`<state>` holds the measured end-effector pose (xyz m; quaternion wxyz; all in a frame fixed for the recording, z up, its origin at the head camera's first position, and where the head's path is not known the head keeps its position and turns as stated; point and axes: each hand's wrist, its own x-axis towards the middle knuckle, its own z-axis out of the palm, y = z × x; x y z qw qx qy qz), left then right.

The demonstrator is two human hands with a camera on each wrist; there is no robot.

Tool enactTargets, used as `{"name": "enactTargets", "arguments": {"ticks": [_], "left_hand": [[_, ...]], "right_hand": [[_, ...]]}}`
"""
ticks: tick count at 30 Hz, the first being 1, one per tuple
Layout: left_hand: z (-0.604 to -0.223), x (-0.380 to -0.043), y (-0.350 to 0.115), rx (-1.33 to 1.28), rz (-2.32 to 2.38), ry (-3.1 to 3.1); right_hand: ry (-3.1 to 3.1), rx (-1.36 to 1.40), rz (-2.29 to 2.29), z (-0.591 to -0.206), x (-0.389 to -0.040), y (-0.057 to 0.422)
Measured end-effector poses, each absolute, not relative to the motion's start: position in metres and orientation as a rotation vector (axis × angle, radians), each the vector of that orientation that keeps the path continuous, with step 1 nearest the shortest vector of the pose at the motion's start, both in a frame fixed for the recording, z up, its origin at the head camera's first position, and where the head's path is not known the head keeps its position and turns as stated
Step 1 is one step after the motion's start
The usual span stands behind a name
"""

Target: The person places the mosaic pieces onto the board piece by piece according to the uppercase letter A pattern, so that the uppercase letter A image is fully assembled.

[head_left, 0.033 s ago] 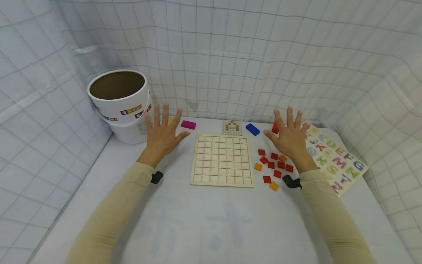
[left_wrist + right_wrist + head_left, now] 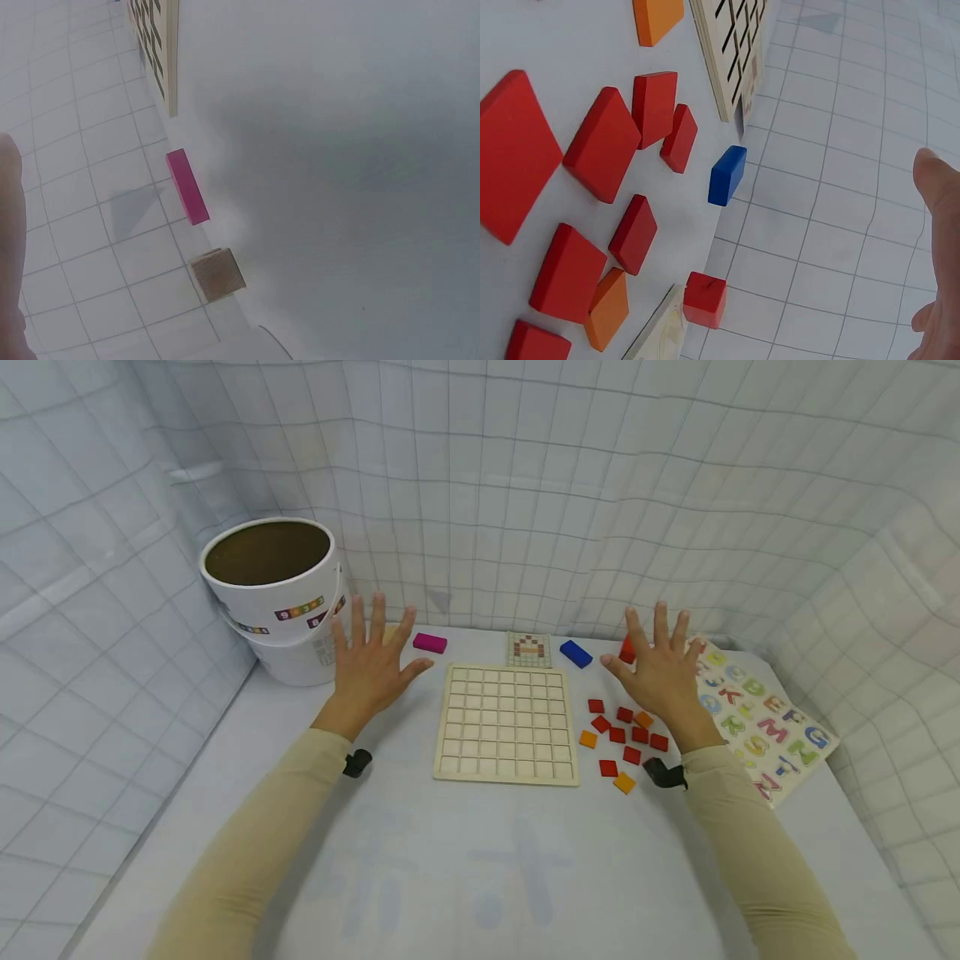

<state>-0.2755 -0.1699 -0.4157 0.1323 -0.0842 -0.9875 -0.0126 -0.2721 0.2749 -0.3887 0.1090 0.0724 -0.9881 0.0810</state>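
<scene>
Both hands hover with fingers spread, holding nothing. My left hand (image 2: 367, 672) is left of a pale wooden grid board (image 2: 507, 724), near a magenta block (image 2: 430, 643). A small wooden block (image 2: 217, 274) shows in the left wrist view, mostly hidden behind that hand in the head view. My right hand (image 2: 660, 677) is above the far side of several loose red tiles (image 2: 617, 735) and a few orange tiles (image 2: 624, 783). A red block (image 2: 705, 300) stands behind its fingers. Between board and right hand lies a blue block (image 2: 576, 653). Behind the board is a small pattern card (image 2: 528, 650).
A white bucket (image 2: 292, 652) with a handle stands at the back left. At the right lies a letter puzzle board (image 2: 757, 727), partly behind the right hand and forearm. Grid-patterned white cloth (image 2: 525, 502) walls the table's back and sides.
</scene>
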Motion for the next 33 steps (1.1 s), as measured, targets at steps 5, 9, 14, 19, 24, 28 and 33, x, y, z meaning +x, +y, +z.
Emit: {"name": "enactTargets", "arguments": {"ticks": [5, 9, 14, 19, 24, 28, 33], "left_hand": [[-0.420, -0.274, -0.174, -0.235, -0.063, -2.881], [-0.423, -0.266, -0.177, -0.265, -0.079, -2.883], [-0.428, -0.244, -0.170, -0.428, -0.138, -2.919], [-0.428, -0.211, -0.151, -0.684, -0.330, -2.917], [-0.433, -0.187, -0.139, -0.770, -0.359, -2.964], [-0.439, -0.177, -0.134, -0.748, -0.386, -3.007], [-0.443, -0.173, -0.130, -0.721, -0.421, -3.074]], "right_hand": [[-2.932, 0.244, 0.285, -0.393, -0.272, 0.274], [-2.972, 0.227, 0.372, -0.398, -0.273, 0.274], [-3.040, 0.201, 0.586, -0.405, -0.271, 0.276], [-3.217, 0.235, 0.710, -0.418, -0.271, 0.275], [-3.289, 0.263, 0.731, -0.433, -0.275, 0.269], [-3.321, 0.261, 0.719, -0.439, -0.279, 0.266], [-3.326, 0.281, 0.704, -0.444, -0.281, 0.267]]}}
